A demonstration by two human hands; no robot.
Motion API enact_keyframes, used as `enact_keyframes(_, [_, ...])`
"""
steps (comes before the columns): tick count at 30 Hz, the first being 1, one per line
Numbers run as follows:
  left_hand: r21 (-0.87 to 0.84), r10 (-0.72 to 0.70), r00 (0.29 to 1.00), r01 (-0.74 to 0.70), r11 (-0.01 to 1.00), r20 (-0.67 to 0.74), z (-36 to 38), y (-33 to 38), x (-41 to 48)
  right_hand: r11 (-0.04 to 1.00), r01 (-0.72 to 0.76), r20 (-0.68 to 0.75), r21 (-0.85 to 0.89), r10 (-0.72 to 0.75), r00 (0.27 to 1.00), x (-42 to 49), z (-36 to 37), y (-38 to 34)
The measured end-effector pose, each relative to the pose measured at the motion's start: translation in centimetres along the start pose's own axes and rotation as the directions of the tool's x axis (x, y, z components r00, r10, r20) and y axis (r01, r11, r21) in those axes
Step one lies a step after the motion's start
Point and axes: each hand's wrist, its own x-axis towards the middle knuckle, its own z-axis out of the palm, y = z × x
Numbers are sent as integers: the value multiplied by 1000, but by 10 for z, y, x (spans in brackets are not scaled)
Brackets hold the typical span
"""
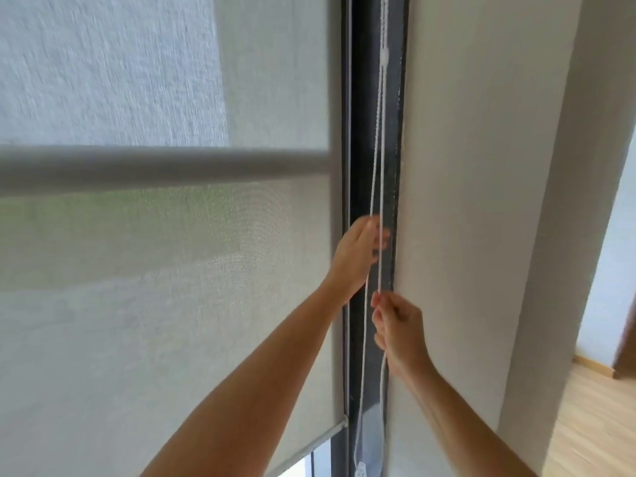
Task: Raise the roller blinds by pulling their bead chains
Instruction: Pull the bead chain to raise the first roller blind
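A big pale roller blind (pixel 155 270) covers the window on the left side. Light comes through its cloth, and a wide grey bar shape shows across it. Its bottom rail (pixel 309 449) sits low down, tilted, and a strip of bare glass shows under it.

Next to the blind's right edge runs a dark window frame (pixel 358 149), going straight up and down. The white bead chain (pixel 377 166) hangs in front of this frame as two thin strands side by side. A small white joiner (pixel 384 56) sits on the chain near the top.

The left hand (pixel 358 251) is raised high, with its fingers curled closed around the chain strands. Which strand it holds is hard to tell.

The right hand (pixel 399 328) is lower, just beside the frame's right edge. Its fingers are pressed together, pinching the right strand, which runs on down below the hand.

Right of the hands stands a plain pale wall (pixel 464 201). At the far right, a wooden floor (pixel 592 425) shows in the bottom corner.
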Motion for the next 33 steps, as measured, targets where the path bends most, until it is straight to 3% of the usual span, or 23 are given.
enact_keyframes(4, [-116,76,978,-100,988,-197,17,45,42,986,-145,64,-85,151,986,-31,-4,51])
enact_keyframes(7, [49,177,896,-172,984,-408,21,40,42,943,-274,157,-187,304,940,-22,-8,62])
enact_keyframes(9, [105,265,847,-245,964,-461,12,28,38,881,-302,289,-364,416,862,10,-11,44])
enact_keyframes(12, [126,320,847,-295,947,-425,3,28,32,827,-195,484,-528,481,731,75,-9,-15])
enact_keyframes(14, [79,279,842,-274,958,-461,25,33,40,897,-135,534,-420,364,763,110,1,-65])
enact_keyframes(16, [-71,57,823,-117,991,-566,47,48,37,981,-71,567,-181,163,807,131,18,-121])
enact_keyframes(17, [-16,70,793,-100,995,-606,47,47,37,998,-40,580,-53,64,812,138,28,-150])
enact_keyframes(19, [194,324,826,-262,945,-461,30,31,38,984,-7,608,181,-106,787,147,50,-211])
enact_keyframes(22, [237,440,831,-377,895,-341,11,30,22,901,68,523,428,-308,795,142,85,-282])
enact_keyframes(27, [252,450,827,-381,889,-337,22,26,16,842,309,234,442,-441,867,120,101,-282])
enact_keyframes(33, [303,407,861,-317,899,-305,17,-9,1,868,304,211,392,-407,889,112,97,-245])
